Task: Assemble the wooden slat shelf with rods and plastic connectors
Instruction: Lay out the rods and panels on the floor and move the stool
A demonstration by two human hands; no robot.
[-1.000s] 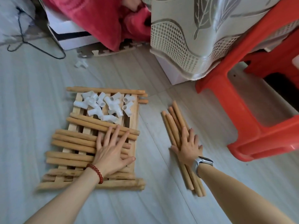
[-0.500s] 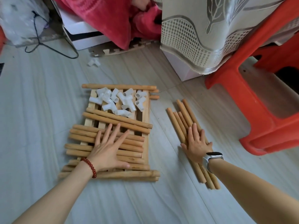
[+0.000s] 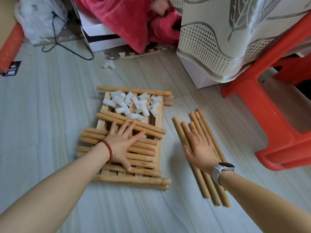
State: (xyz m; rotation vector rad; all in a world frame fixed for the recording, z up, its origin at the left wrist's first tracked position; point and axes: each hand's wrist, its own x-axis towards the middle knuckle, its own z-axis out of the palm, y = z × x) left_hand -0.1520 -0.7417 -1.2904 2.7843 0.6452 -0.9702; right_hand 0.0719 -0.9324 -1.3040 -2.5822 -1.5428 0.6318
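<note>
A wooden slat panel lies flat on the floor, with several wooden rods stacked across its near half. A heap of white plastic connectors fills its far half. My left hand rests flat, fingers spread, on those stacked rods. To the right, a second bundle of rods lies lengthwise on the floor. My right hand, fingers together and slightly blurred, lies over that bundle's middle. One loose white connector sits on the floor farther back.
A red plastic stool stands at the right. A patterned cloth hangs over a white box behind the rods. Red fabric, a white box, a black cable and a plastic bag line the back.
The view has shifted so everything sits farther right and lower in frame. My right hand has slid a little toward me along the bundle; my left hand stays flat on the stacked rods.
</note>
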